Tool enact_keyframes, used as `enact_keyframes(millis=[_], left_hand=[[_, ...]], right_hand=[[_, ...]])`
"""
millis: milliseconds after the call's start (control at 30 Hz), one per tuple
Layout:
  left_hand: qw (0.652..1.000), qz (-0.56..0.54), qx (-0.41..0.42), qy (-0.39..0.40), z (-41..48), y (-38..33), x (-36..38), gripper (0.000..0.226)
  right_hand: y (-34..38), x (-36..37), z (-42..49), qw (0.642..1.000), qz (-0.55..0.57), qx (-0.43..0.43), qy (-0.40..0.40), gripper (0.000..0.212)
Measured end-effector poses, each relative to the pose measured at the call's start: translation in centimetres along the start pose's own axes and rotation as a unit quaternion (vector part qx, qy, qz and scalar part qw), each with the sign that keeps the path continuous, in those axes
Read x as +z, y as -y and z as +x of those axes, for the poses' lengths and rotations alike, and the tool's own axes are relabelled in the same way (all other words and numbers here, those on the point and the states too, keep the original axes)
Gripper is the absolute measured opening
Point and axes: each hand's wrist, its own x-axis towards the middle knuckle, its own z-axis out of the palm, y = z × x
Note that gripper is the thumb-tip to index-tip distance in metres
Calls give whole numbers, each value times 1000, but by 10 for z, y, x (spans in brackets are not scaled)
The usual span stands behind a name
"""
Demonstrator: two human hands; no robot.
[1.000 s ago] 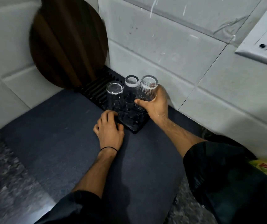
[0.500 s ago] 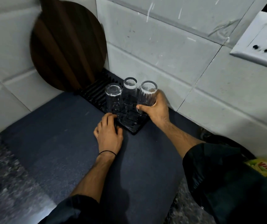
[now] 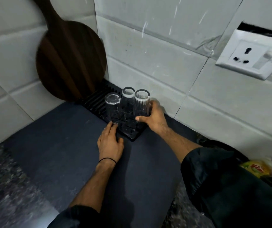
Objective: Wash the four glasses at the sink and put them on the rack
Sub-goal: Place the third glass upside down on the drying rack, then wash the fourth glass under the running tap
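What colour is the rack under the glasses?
Black, ribbed with slats. The rack shows best in the head view, below the glass the right hand grips.

We look through one wide-angle camera worn on the head, facing forward and steeply down into a tiled wall corner over the dark counter (image 3: pixel 57 145). We stand close. Both forearms enter from the bottom edge, and the left hand (image 3: pixel 110 143) and right hand (image 3: pixel 155 119), which grips a glass (image 3: pixel 141 104), meet at the rack (image 3: pixel 95 102) near the frame's centre. The wall socket (image 3: pixel 253 58) sits at the right edge and the wooden board (image 3: pixel 69 60) at upper left.
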Motion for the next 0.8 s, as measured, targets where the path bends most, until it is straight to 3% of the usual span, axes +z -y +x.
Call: enact_keyframes(millis=[100, 267, 533, 667, 800], left_hand=[[1000, -25, -5, -3, -15, -15, -5, 57], [996, -79, 20, 19, -64, -50, -3, 40], [979, -110, 124, 117, -154, -90, 27, 29], [972, -69, 173, 141, -184, -92, 46, 29], [967, 33, 186, 173, -203, -92, 57, 37]], right_hand=[[4, -24, -14, 998, -41, 26, 30, 89], [17, -89, -64, 995, -69, 8, 77, 60], [-11, -186, -194, 992, -114, -47, -24, 10], [-46, -207, -259, 979, -182, -48, -83, 25], [-87, -191, -299, 978, -200, 65, -6, 45]])
